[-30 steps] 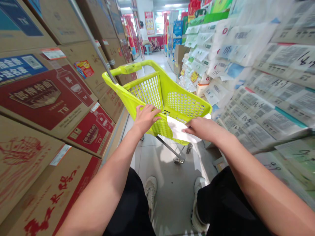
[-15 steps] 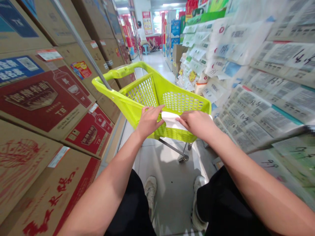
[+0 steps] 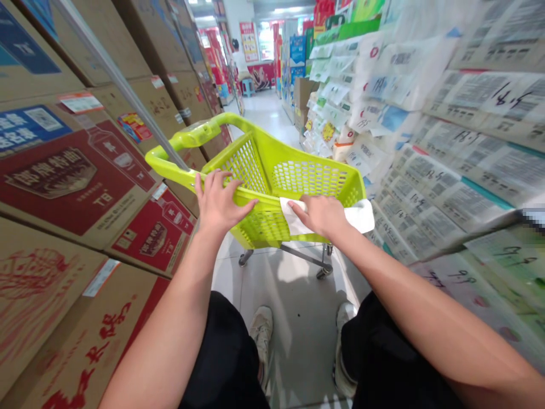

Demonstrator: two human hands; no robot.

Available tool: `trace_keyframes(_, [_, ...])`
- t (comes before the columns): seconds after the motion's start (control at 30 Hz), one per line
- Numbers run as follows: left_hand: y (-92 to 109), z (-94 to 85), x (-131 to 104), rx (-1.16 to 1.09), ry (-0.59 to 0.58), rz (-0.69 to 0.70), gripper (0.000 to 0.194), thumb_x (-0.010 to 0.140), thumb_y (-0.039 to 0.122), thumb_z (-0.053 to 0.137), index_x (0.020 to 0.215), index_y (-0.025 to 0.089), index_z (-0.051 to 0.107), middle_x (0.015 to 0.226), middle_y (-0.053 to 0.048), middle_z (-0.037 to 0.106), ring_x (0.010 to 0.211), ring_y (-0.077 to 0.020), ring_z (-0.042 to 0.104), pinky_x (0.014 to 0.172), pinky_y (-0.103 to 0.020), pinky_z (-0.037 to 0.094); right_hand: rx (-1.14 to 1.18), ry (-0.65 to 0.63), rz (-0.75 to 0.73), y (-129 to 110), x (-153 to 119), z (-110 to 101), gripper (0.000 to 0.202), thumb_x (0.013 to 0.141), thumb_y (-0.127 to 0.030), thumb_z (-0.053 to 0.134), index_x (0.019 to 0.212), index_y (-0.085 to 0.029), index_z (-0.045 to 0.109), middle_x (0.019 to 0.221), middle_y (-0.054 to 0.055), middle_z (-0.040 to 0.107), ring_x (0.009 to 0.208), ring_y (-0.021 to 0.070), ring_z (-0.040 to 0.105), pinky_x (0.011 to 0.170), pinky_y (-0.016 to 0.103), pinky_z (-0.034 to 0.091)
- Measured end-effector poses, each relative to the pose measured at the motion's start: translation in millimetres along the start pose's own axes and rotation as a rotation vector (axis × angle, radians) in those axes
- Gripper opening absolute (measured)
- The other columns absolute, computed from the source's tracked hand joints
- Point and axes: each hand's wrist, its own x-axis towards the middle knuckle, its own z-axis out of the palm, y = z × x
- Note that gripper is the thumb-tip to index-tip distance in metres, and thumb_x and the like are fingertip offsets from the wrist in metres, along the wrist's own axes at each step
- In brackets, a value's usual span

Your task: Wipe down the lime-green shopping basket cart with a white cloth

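Observation:
A yellow-green shopping cart (image 3: pixel 313 170) stands side-on in front of me, with a metal pole rising by its handle at the left. My left hand (image 3: pixel 219 201) rests on the cart's near upper rim, fingers spread and thumb pointing right. Farther right on the same rim, my right hand (image 3: pixel 321 215) is closed on a white cloth (image 3: pixel 361 217), pressing it against the edge. The cloth drapes over the rim on both sides of that hand. Through its openings, the basket shows no goods.
Stacked cartons (image 3: pixel 55 176) line the left side. At the right, shelves hold white packs (image 3: pixel 430 176) with handwritten prices. My two shoes (image 3: pixel 261 329) are on the tiled floor (image 3: pixel 293 352) below the cart. A person (image 3: pixel 239 59) is far down the aisle near a blue stool (image 3: pixel 247 87).
My left hand has moved left along the rim, away from the cloth, and its fingers have spread. My right hand has shifted slightly left; more cloth shows beyond it. The cart has turned a little.

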Motion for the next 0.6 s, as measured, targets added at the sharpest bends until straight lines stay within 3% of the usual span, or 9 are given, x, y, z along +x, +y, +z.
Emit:
trace_keyframes(0.17, [-4,-1.9,2,0.049,0.023,-0.023,0.053,0.078,0.07,0.073,0.106,0.025,0.073,0.12,-0.013,0.065,0.129,-0.039,0.052,0.127,-0.065,0.015,-0.082,-0.141,0.206,38,0,-15,0.093,0.1,-0.078,0.013,0.101,-0.014,0.081,0.104,0.024,0.078,0.1,0.0382,0.074,0.083,0.044,0.05])
trace_keyframes(0.3, [3,3.1,4,0.065,0.025,-0.023,0.052,0.079,0.071,0.072,0.103,0.025,0.072,0.115,-0.011,0.064,0.127,-0.038,0.052,0.125,-0.062,0.02,-0.027,-0.267,0.242,58,-4,-11,0.098,0.099,-0.079,0.011,0.103,-0.012,0.082,0.107,0.026,0.077,0.104,0.0393,0.074,0.08,0.043,0.052])
trace_keyframes(0.47, [18,3.4,5,0.073,0.011,-0.04,0.049,0.08,0.07,0.073,0.1,0.025,0.071,0.113,-0.011,0.065,0.123,-0.0381,0.052,0.119,-0.063,0.025,-0.057,-0.184,0.258,52,-5,-6,0.087,0.103,-0.071,0.013,0.109,-0.018,0.081,0.108,0.022,0.078,0.105,0.0386,0.074,0.084,0.045,0.052])
trace_keyframes(0.6, [33,-1.1,3,0.071,-0.007,-0.033,0.049,0.079,0.07,0.074,0.097,0.024,0.071,0.111,-0.012,0.065,0.12,-0.0405,0.052,0.113,-0.064,0.028,-0.072,-0.118,0.21,30,-2,-7,0.08,0.105,-0.068,0.016,0.111,-0.019,0.079,0.105,0.02,0.078,0.101,0.035,0.075,0.082,0.04,0.05])
